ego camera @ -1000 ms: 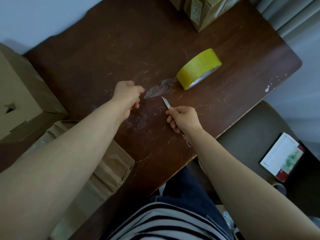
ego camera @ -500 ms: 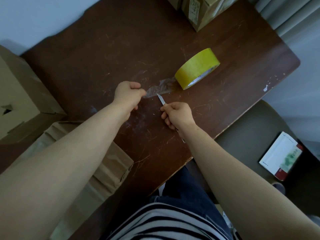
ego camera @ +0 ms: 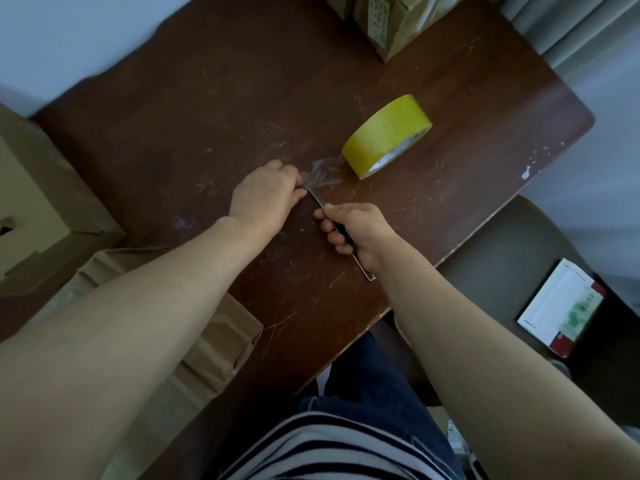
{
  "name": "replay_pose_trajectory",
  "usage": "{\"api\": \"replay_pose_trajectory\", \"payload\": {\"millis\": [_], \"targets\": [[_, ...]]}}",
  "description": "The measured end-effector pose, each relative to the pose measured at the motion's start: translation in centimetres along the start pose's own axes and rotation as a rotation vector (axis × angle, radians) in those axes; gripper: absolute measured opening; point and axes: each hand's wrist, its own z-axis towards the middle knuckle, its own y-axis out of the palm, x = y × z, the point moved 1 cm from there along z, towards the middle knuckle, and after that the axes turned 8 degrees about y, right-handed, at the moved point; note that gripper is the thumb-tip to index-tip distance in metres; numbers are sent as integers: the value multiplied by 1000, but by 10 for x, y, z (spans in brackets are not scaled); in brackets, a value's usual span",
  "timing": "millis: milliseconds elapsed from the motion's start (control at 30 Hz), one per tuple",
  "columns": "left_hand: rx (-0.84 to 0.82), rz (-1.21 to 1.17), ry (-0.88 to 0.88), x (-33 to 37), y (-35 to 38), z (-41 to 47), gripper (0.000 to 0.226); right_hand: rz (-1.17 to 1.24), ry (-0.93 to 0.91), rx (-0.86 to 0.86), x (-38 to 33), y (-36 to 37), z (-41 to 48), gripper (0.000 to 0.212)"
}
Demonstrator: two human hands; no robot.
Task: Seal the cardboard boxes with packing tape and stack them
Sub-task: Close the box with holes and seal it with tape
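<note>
A yellow roll of packing tape [ego camera: 385, 135] stands on edge on the brown table [ego camera: 214, 109]. A clear strip of tape [ego camera: 323, 173] runs from the roll leftward to my left hand [ego camera: 266, 199], which pinches its free end just above the table. My right hand [ego camera: 356, 230] grips a thin metal knife [ego camera: 320, 201]; the blade tip touches the strip right beside my left fingers. A taped cardboard box [ego camera: 394, 19] sits at the table's far edge. More cardboard boxes [ego camera: 38, 202] stand at the left.
A flattened or open cardboard box [ego camera: 221, 327] lies by the table's near-left corner under my left forearm. A dark chair seat [ego camera: 502, 258] is to the right of the table, with a white and red packet [ego camera: 561, 306] beside it.
My right hand moved the knife up and left until its tip reached the tape strip at my left fingers. My left hand kept hold of the tape end.
</note>
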Motion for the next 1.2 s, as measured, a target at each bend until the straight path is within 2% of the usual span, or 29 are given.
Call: {"api": "replay_pose_trajectory", "payload": {"millis": [133, 233, 367, 467, 533, 600, 767, 867, 933, 967, 1033, 1100, 1200], "targets": [[-46, 250, 178, 3, 1, 2, 21, 24, 22, -17, -1, -1, -1, 23], [-82, 377, 208, 2, 3, 6, 17, -50, 13, 18, 0, -2, -3, 24], [-112, 437, 280, -4, 5, 13, 13, -312, -48, 154, 8, -7, -12, 23], [-108, 473, 345, -8, 6, 16, 14, -627, -117, 232, 17, -7, -20, 16], [-100, 483, 370, -9, 5, 18, 15, -765, -191, 256, 23, -7, -21, 13], [-101, 486, 388, -10, 4, 19, 16, -807, -266, 283, 25, -7, -22, 12], [-106, 507, 439, -12, -1, 22, 19, -1029, -460, 349, 30, -6, -25, 20], [-94, 554, 471, -10, -5, 23, 19, -1270, -671, 394, 37, 1, -25, 25], [-103, 577, 486, -8, -8, 24, 20, -1392, -882, 425, 39, 8, -26, 17], [-107, 588, 495, -7, -9, 25, 20, -1392, -985, 453, 40, 10, -26, 10], [-114, 612, 508, -5, -11, 26, 20, -1356, -1104, 450, 42, 11, -24, 15], [-127, 642, 509, -3, -13, 27, 21, -1275, -1097, 409, 40, 10, -25, 24], [-156, 681, 512, -2, -14, 28, 22, -936, -1247, 575, 15, 1, -42, 16]]}}
